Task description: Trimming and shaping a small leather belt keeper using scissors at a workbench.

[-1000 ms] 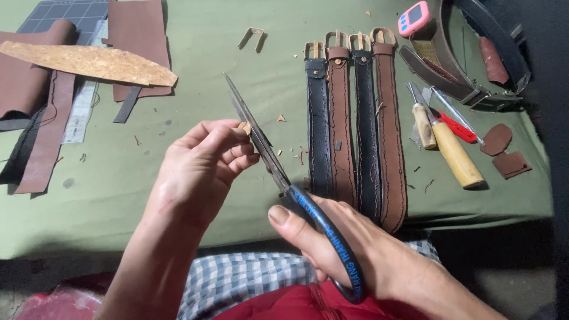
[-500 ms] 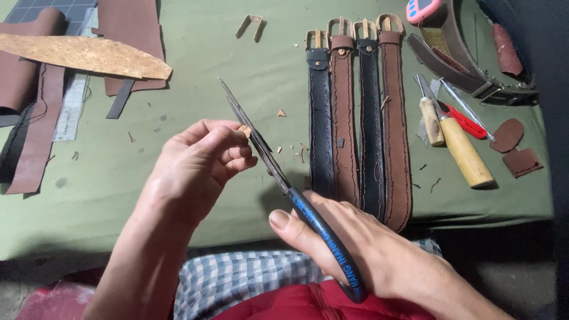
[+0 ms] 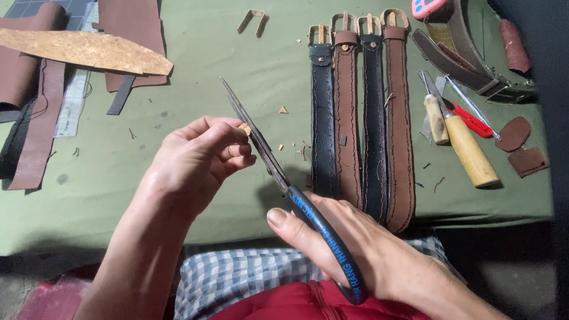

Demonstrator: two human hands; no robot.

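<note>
scissors (image 3: 278,172) closed on a tiny leather scrap (image 3: 244,128), above the green worktop (image 3: 195,65)

the right hand (image 3: 361,255) was wrapped shut round the blue-handled grips, blades nearly together and slanting up to the left; the left hand (image 3: 198,160) was curled, fingertips pinching the small tan piece right against the blade edge. the scrap looked light and thin, likely stiff enough to keep its shape but easy to drop — best pinched at its far edge, clear of the blades. the scissors looked long, dark, worn and probably weighty, so the looped handles were the place to grip. four belts (image 3: 361,112) lay side by side to the right — beyond them wooden-handled tools (image 3: 468,151); leather strips (image 3: 41,124) lay at left.
</note>
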